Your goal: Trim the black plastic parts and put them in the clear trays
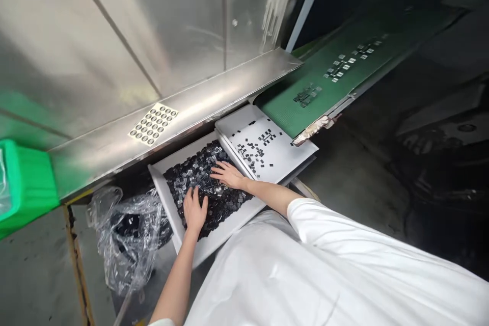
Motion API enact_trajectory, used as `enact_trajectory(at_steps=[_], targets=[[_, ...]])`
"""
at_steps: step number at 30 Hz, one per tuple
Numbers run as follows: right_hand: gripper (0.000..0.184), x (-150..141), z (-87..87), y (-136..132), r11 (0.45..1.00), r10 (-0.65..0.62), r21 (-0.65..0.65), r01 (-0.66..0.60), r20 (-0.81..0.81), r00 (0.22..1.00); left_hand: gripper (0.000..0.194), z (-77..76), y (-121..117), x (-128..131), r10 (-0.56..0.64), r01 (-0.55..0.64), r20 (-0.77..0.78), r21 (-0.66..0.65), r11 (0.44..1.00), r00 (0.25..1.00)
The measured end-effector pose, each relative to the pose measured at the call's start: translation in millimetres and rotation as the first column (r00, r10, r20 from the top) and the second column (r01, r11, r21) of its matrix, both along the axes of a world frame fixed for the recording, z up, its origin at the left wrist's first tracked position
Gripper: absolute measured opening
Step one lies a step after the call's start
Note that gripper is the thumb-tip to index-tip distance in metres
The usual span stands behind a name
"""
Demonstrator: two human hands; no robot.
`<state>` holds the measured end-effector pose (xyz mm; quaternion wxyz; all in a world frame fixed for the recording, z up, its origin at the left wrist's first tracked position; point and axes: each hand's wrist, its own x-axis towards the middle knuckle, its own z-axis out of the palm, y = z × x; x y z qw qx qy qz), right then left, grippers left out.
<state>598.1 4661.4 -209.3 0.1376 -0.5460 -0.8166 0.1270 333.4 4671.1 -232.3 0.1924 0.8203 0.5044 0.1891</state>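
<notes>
The left hand [195,211] and right hand [229,175] touch small black rectangular pieces [183,173] heaped in a white rectangular tray [171,209], fingers spread apart; whether either holds a piece, I cannot tell. Beyond the right hand lie a flat white panel [292,155] and ribbed green conveyor belt [284,109]; left of the left hand, crumpled clear plastic [130,249].

Small parts [204,175] fill a box [168,210]; more lie scattered on a tray [288,155] just to its right. A conveyor belt [319,109] ends over the tray. Beyond the box, a ledge [208,102] bears a sticker sheet [153,124]; left lie a plastic bag [130,247] and a bin [36,178].
</notes>
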Motion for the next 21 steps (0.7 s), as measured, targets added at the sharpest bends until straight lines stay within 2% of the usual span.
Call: enact_trajectory(at_steps=[3, 7, 9, 11, 13, 14, 15, 16, 17, 18, 19, 20, 21], targets=[[0.051, 18.1, 20.7, 18.3, 0.997, -0.056, 0.055, 0.056, -0.016, 0.998, 0.065, 5.1, -6.7, 32.5, -0.146, 0.148, -0.043, 0.038, 0.988, 0.988], [0.028, 32.1, 45.0, 0.8, 0.991, 0.033, 0.134, -0.022, -0.082, 0.996, 0.055, -5.1, -23.3, 60.5, -0.105, 0.115, -0.136, 0.063, 0.991, 0.985], [0.022, 56.5, 61.4, -14.8, 0.969, -0.032, 0.231, 0.087, -0.234, 0.972, 0.052, -14.4, -26.6, 62.8, -0.086, 0.098, -0.186, 0.059, 0.993, 0.979], [0.021, 102.3, 87.9, -29.2, 0.890, -0.166, 0.324, 0.321, -0.425, 0.890, 0.053, -21.1, -26.0, 60.0, -0.079, 0.088, -0.230, 0.027, 0.996, 0.970], [0.023, 171.1, 125.9, -42.4, 0.735, -0.257, 0.417, 0.535, -0.559, 0.788, 0.055, -23.4, -23.7, 56.1, -0.079, 0.079, -0.261, -0.008, 0.997, 0.962], [0.022, 212.9, 147.5, -49.0, 0.631, -0.297, 0.459, 0.626, -0.602, 0.741, 0.056, -23.2, -22.8, 54.8, -0.079, 0.076, -0.271, -0.020, 0.997, 0.959], [0.020, 258.4, 169.1, -55.4, 0.493, -0.344, 0.480, 0.726, -0.658, 0.670, 0.057, -22.6, -22.4, 54.3, -0.074, 0.069, -0.278, -0.027, 0.997, 0.958], [0.019, 306.2, 189.2, -61.7, 0.324, -0.377, 0.478, 0.816, -0.727, 0.575, 0.058, -21.9, -22.7, 54.6, -0.061, 0.054, -0.280, -0.030, 0.998, 0.958], [0.020, 354.8, 206.4, -67.3, 0.209, -0.386, 0.455, 0.866, -0.775, 0.500, 0.059, -21.4, -24.0, 55.5, -0.035, 0.028, -0.275, -0.029, 0.999, 0.961], [0.022, 402.6, 219.6, -71.8, 0.124, -0.387, 0.425, 0.896, -0.811, 0.438, 0.060, -21.2, -26.0, 57.1, 0.007, -0.013, -0.259, -0.025, 1.000, 0.966], [0.023, 448.2, 228.1, -74.7, 0.061, -0.390, 0.388, 0.920, -0.839, 0.380, 0.060, -21.0, -28.8, 59.2, 0.063, -0.068, -0.232, -0.014, 0.998, 0.971], [0.022, 490.3, 231.9, -75.7, 0.016, -0.403, 0.334, 0.942, -0.860, 0.312, 0.059, -20.4, -32.0, 61.7, 0.133, -0.134, -0.196, 0.005, 0.991, 0.972], [0.024, 528.2, 231.4, -74.5, -0.028, -0.448, 0.236, 0.971, -0.872, 0.199, 0.058, -18.8, -35.5, 64.9, 0.207, -0.204, -0.151, 0.033, 0.978, 0.967]])
